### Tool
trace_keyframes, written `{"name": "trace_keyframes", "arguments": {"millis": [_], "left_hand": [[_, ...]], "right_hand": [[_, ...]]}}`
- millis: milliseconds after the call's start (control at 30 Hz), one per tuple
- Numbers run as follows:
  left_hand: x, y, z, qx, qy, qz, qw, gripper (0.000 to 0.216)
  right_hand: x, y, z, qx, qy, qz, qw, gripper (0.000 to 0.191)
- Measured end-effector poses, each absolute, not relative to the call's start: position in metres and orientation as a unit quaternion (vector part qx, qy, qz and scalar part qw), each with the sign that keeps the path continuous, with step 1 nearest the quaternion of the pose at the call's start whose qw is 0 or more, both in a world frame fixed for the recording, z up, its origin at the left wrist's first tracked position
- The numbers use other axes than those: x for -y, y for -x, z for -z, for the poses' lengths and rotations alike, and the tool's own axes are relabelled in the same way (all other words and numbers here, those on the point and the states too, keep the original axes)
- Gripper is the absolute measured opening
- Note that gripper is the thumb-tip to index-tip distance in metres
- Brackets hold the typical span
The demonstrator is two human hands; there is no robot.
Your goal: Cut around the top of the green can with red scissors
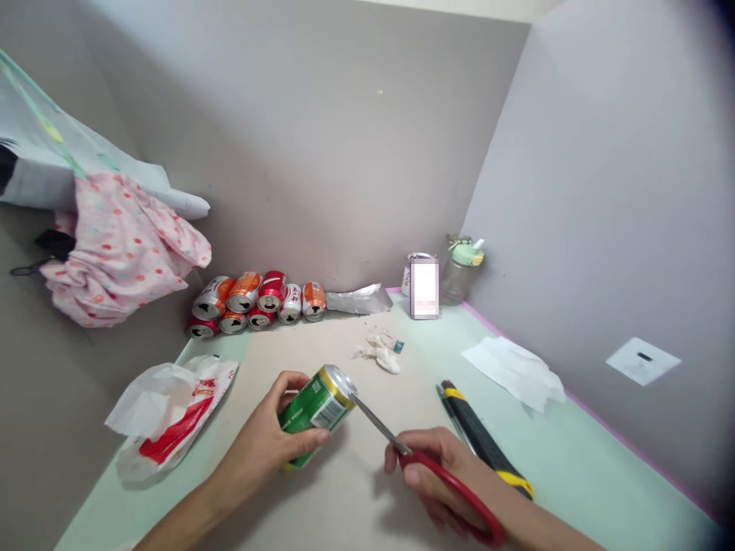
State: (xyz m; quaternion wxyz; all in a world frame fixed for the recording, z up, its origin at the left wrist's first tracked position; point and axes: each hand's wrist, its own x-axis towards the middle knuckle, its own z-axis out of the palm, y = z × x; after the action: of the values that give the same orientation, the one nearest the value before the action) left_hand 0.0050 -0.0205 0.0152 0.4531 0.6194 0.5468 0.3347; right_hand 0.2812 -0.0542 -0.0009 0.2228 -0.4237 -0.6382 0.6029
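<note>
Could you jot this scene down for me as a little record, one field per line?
Left hand: holds a green can, tilted
Right hand: holds red-handled scissors, tip at the can's silver end
By the back wall: eight other cans, some stacked; a metal strip; a bottle with a green lid
Beyond the green can: crumpled tissue
Left side: plastic bag; hanging pink cloth
Right side: black-and-yellow tool; white paper

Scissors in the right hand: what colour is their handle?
The scissors' handle is red; it shows best in the head view.
</note>
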Motion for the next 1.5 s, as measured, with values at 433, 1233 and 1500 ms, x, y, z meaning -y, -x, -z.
{"name": "trace_keyframes", "arguments": {"millis": [433,1233,1500], "left_hand": [[0.014,0.011,-0.014,-0.506,-0.369,-0.415,0.66,0.062],[0.013,0.011,-0.016,-0.483,-0.391,-0.388,0.681,0.056],[0.008,0.009,-0.014,-0.503,-0.255,-0.507,0.652,0.034]], "right_hand": [[0.048,-0.28,-0.002,0.731,0.516,-0.4,0.197,0.026],[0.048,-0.287,-0.001,0.652,0.478,-0.494,0.321,0.042],[0.05,-0.289,0.01,0.758,0.525,-0.292,0.254,0.055]]}}
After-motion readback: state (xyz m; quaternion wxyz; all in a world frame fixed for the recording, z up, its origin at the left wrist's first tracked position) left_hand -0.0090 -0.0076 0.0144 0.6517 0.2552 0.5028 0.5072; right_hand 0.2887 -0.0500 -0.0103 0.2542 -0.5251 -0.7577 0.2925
